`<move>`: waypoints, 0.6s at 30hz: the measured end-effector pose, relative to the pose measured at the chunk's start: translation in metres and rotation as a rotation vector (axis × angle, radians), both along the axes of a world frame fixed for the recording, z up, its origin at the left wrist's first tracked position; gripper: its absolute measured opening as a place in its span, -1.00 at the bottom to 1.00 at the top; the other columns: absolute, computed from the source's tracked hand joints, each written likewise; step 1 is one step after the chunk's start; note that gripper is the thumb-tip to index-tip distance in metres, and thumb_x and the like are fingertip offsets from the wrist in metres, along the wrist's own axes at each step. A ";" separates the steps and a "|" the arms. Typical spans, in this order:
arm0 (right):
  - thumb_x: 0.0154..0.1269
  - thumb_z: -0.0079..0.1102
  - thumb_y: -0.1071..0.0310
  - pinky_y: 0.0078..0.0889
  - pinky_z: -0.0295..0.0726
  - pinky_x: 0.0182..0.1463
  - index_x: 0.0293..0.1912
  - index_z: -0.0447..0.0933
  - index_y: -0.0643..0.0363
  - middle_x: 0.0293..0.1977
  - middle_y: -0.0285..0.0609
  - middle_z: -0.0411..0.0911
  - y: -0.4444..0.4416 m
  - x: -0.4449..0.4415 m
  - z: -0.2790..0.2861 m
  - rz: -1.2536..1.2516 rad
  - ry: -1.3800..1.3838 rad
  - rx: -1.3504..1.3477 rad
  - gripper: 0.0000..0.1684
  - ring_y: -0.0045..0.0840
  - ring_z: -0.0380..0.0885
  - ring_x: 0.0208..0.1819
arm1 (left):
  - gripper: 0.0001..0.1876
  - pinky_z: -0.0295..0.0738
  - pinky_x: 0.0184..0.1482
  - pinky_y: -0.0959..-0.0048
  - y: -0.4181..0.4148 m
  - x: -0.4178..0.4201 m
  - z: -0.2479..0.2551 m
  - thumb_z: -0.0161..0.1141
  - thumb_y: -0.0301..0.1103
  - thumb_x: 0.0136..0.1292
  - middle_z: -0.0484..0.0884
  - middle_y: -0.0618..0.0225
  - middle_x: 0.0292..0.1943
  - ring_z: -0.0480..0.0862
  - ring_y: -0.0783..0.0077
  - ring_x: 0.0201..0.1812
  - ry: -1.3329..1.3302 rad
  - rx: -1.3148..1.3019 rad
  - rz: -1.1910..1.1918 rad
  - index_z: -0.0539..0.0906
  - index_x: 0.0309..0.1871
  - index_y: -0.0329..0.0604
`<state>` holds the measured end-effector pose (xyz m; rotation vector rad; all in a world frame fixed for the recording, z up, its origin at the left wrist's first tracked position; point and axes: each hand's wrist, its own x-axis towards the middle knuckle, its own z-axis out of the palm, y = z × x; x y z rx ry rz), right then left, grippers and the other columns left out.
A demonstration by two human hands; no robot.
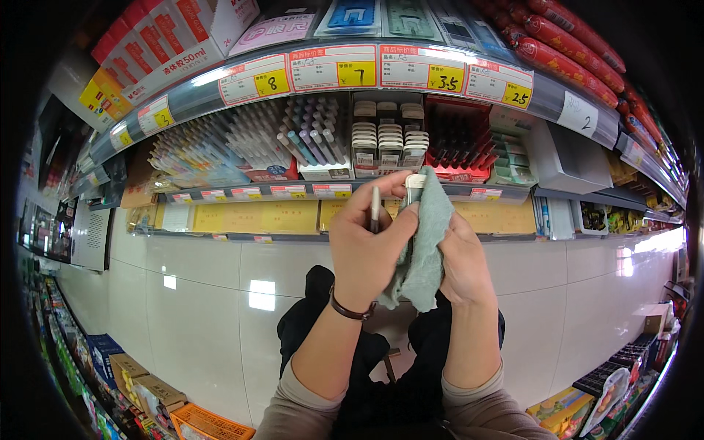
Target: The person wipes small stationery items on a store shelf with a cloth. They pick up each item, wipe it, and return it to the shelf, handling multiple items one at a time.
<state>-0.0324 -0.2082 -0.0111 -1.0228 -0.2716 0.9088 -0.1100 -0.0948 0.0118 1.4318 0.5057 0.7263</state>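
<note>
My left hand (360,256) grips a small flat case with a white cap (414,180) between thumb and fingers. A second slim, white-topped item (375,203) is tucked in the same hand, seen edge-on; its kind is unclear. My right hand (466,261) holds a grey-green cloth (426,253), which is folded against the case and covers much of it. Both hands are raised in front of the shelf. Just beyond them, a display box holds rows of similar white-capped flat cases (390,144).
Pens in boxes (313,135) stand left of the cases, with red and black pens (462,143) to the right. A shelf edge with price tags (335,69) juts out above. Yellow envelopes (256,217) lie below. An orange basket (212,423) and cartons (148,388) sit behind left.
</note>
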 end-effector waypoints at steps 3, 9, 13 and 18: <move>0.45 -0.06 0.44 -0.49 0.49 0.14 0.34 0.27 0.34 0.06 -0.19 0.50 -0.001 0.001 0.005 0.056 -0.095 -0.019 -0.49 -0.62 0.49 0.03 | -0.69 0.11 -0.52 0.75 0.002 0.001 -0.004 0.35 -0.49 0.22 0.53 0.68 -0.48 0.31 0.90 -0.53 -0.040 -0.191 -0.058 0.71 0.05 -0.16; 0.27 -0.04 0.56 -0.57 0.49 0.05 0.24 0.40 0.38 -0.05 -0.24 0.55 -0.008 0.009 0.007 0.144 -0.302 -0.194 -0.48 -0.70 0.47 -0.05 | -0.80 0.08 -0.52 0.75 0.007 -0.006 -0.006 0.38 -0.39 0.27 0.51 0.69 -0.51 0.30 0.88 -0.53 0.043 -0.038 0.011 0.75 -0.07 -0.23; 0.26 -0.04 0.58 -0.59 0.52 -0.05 0.17 0.46 0.40 -0.17 -0.32 0.57 -0.010 0.007 0.015 0.155 -0.256 -0.196 -0.54 -0.73 0.48 -0.18 | -0.80 0.16 -0.49 0.73 0.017 -0.008 -0.005 0.37 -0.36 0.30 0.54 0.66 -0.48 0.36 0.85 -0.50 0.002 0.042 0.211 0.75 -0.09 -0.26; 0.32 -0.05 0.56 -0.58 0.53 -0.15 0.08 0.51 0.39 -0.31 -0.28 0.59 -0.010 0.002 0.009 0.034 -0.417 -0.269 -0.65 -0.73 0.48 -0.30 | -0.74 0.44 -0.20 0.70 0.020 -0.008 0.003 0.36 -0.34 0.32 0.65 0.54 -0.31 0.54 0.77 -0.26 -0.138 -0.138 0.251 0.70 -0.03 -0.32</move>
